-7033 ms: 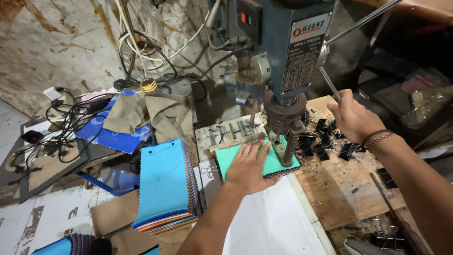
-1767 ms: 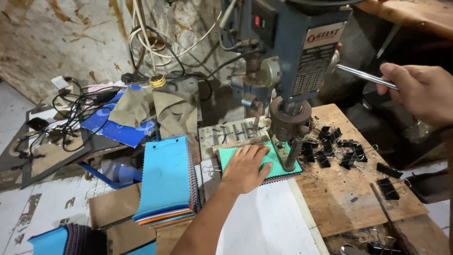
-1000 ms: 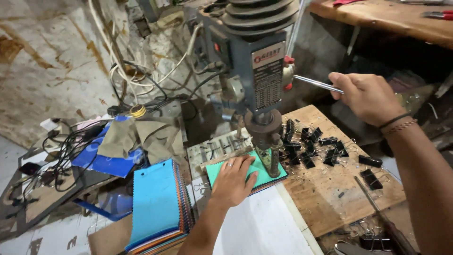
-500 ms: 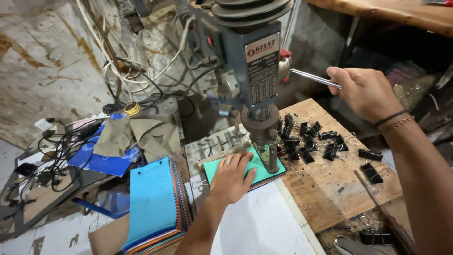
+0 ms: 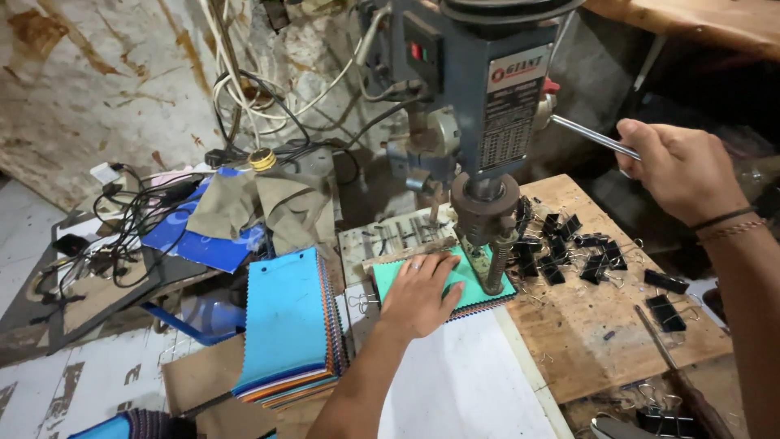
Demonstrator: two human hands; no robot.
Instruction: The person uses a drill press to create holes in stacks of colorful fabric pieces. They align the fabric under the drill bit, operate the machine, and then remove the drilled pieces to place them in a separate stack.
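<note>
My left hand (image 5: 420,293) lies flat on a stack of teal fabric swatches (image 5: 474,284) that sits under the spindle of a blue-grey drill press (image 5: 479,89). The drill's lower end (image 5: 492,272) meets the right part of the stack. My right hand (image 5: 681,169) is closed around the drill press's metal feed lever (image 5: 587,135), held up at the right of the machine head.
A fanned stack of coloured swatches with a blue top (image 5: 287,323) lies left of my arm. Several black binder clips (image 5: 581,252) are scattered on a wooden board (image 5: 601,325). Olive cloth (image 5: 268,203), tangled cables (image 5: 122,219) and a white sheet (image 5: 463,382) surround the work.
The view has shifted right and down a little. My right hand stays on the lever, my left hand stays pressed on the teal stack.
</note>
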